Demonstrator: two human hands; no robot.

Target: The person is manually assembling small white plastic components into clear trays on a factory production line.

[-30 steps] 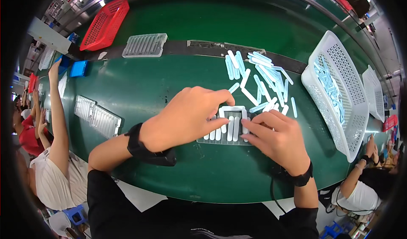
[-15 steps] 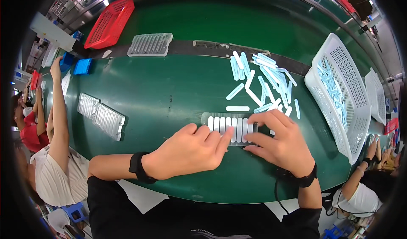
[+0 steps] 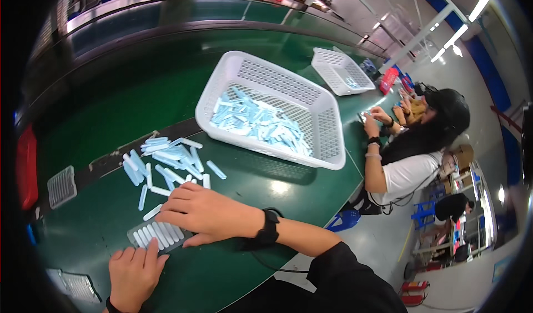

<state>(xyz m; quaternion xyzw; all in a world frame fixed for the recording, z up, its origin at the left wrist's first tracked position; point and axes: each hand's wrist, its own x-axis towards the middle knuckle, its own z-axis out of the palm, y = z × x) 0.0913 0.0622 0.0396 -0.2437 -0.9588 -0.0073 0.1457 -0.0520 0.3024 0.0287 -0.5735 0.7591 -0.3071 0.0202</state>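
A clear slotted tray [image 3: 131,236] lies on the green work surface, with a row of white, round-ended flat strips [image 3: 158,235] side by side in it. My left hand [image 3: 133,271] is at the tray's near side, its index finger stretched onto the strips and the other fingers loosely bent. Over the tray's right end, my right hand [image 3: 214,213] has its fingers on the far edge and its thumb at the near corner, seeming to grip it. Beyond lies a loose pile of pale blue and white strips [image 3: 172,157].
A large white perforated basket [image 3: 328,162] of similar strips stands past the pile, with a smaller white basket [image 3: 341,88] farther off. Other clear trays [image 3: 62,186] and a red basket [image 3: 26,168] are at left. A co-worker [image 3: 411,174] sits at right.
The view has swung to the right, so the tray and both hands now appear at lower left. Both hands remain at the tray; the left index finger still touches the strips.
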